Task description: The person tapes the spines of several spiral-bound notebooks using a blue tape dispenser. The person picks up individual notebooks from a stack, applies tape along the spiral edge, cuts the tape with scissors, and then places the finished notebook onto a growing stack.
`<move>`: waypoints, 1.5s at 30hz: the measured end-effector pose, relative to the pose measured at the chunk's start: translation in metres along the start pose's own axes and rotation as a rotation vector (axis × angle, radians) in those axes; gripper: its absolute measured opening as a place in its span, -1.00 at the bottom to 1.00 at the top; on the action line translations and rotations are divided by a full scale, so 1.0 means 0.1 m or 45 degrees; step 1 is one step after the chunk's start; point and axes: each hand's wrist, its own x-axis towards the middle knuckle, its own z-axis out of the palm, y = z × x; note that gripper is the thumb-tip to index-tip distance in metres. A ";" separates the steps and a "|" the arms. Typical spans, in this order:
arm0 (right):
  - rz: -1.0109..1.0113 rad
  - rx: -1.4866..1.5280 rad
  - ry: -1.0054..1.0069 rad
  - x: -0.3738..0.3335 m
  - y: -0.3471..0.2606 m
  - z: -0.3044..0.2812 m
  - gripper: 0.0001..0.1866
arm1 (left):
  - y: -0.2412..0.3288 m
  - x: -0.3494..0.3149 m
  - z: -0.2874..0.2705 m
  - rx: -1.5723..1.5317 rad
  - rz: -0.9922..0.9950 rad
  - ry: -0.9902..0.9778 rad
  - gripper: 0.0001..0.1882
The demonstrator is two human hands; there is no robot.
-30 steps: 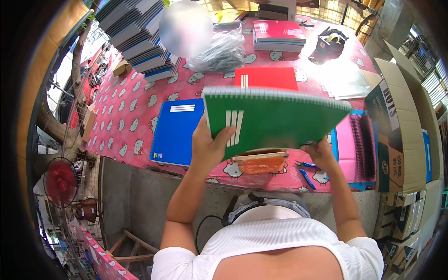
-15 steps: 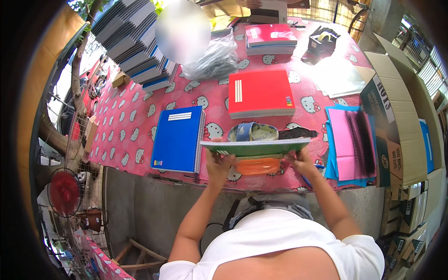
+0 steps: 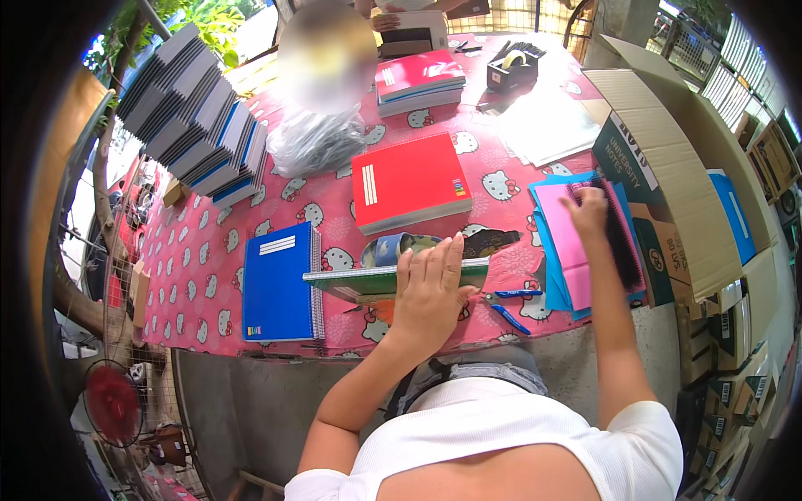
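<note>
My left hand [image 3: 424,292] grips a green notebook [image 3: 355,284] over its upper long edge, fingers pressed together, the notebook standing nearly edge-on. Farther right, my right hand [image 3: 590,207] has its bent fingers at the top of a bundle of black spiral binding coils [image 3: 620,250]. These coils lie on a pink sheet [image 3: 573,242] over blue sheets [image 3: 551,280]. Between the two hands, closer to the table edge, rest blue-handled pliers [image 3: 511,309]. A patterned roll or bowl-like item [image 3: 386,250] sits partly hidden behind the green notebook.
A blue spiral notebook [image 3: 280,288] lies at left, a red notebook stack [image 3: 413,179] ahead. Farther back are tall notebook stacks [image 3: 192,117], plastic bags [image 3: 313,142], a tape dispenser [image 3: 511,71] and white sheets [image 3: 547,134]. An open carton [image 3: 668,159] borders the right; another person's hand [image 3: 386,21] shows behind.
My right hand has let go of the green notebook and moved right to the black coils. My left hand has shifted to the notebook's middle. The view has turned slightly, uncovering the pliers.
</note>
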 end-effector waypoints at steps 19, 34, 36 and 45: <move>0.031 0.006 -0.132 0.03 0.03 -0.27 -0.79 | -0.05 0.12 0.01 -0.454 -0.101 0.335 -0.84; -0.526 1.073 -0.366 -0.94 -1.53 -1.49 -0.76 | -0.05 0.09 -0.03 -0.466 -0.061 0.348 -0.83; -0.545 1.057 -0.368 -0.92 -1.55 -1.44 -0.76 | -0.05 0.08 -0.03 -0.470 -0.066 0.353 -0.83; -0.524 1.187 -0.758 -0.74 -1.62 -1.51 -0.78 | -0.04 0.08 -0.05 -0.502 -0.064 0.360 -0.81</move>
